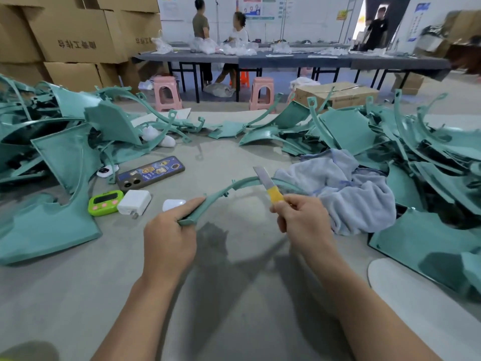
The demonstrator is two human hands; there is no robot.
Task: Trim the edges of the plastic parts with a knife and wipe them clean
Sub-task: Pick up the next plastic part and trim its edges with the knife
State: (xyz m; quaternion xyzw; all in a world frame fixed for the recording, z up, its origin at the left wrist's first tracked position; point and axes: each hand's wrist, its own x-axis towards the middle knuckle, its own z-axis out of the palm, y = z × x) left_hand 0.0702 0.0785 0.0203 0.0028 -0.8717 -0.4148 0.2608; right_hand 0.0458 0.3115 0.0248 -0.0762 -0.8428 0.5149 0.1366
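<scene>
A long, curved, teal plastic strip [221, 190] is held at centre frame above the grey work surface [234, 282]. Its near end is clenched in the left hand [169, 238], with the fingers wrapped around it and the thumb laid along its upper edge. From that grip the strip arcs up and to the right, and its far end passes behind the knife and runs on over the crumpled pale blue cloth [346, 194] at centre right.

A flat steel knife with a yellow-wrapped handle [268, 185] is grasped in the right hand [302, 220], pinched between thumb and fingers at the yellow wrap. The blade is pointed up and to the left, and its flat crosses the strip near the top of the arc. Whether the blade actually touches the strip cannot be told.

Heaps of teal plastic panels and strips are piled at the left of the frame [59, 152] and at the right [390, 142].

On the surface at lower left of centre, a dark-cased smartphone [151, 173], a green digital timer [105, 203], a white wall charger [134, 201] and a white earbud case [173, 204] are laid near one another. The earbud case lies just beside the left thumb.

Stacked brown cardboard boxes [78, 35] are seen at upper left.
</scene>
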